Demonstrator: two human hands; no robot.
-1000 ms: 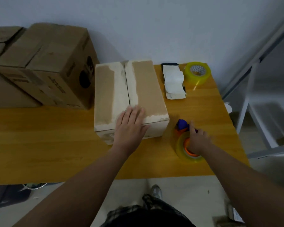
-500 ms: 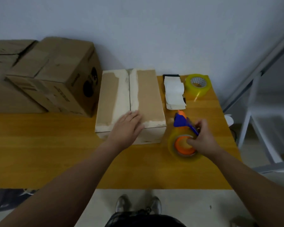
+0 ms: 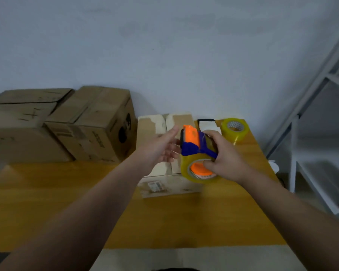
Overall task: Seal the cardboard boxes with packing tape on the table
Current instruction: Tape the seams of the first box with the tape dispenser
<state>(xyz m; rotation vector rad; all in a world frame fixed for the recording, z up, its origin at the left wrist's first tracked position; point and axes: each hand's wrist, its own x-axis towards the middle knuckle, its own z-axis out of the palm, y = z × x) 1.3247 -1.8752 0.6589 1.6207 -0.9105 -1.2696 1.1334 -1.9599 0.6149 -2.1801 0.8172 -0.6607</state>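
A table (image 3: 47,202) meets a wall (image 3: 164,45), with brown boxes (image 3: 90,124) along its back left edge. Over the pale box (image 3: 151,126) at the back edge, the left hand (image 3: 160,147) hovers with fingers straight beside the dispenser (image 3: 194,145) the right hand (image 3: 227,159) grips. A roll (image 3: 235,129) sits in the back right corner.

Packing or storage room, plain: bare grey wall (image 3: 164,45), wooden bench (image 3: 47,202), stacked cardboard boxes (image 3: 67,124), spare tape roll (image 3: 234,129), grey metal racking (image 3: 311,133) at right.
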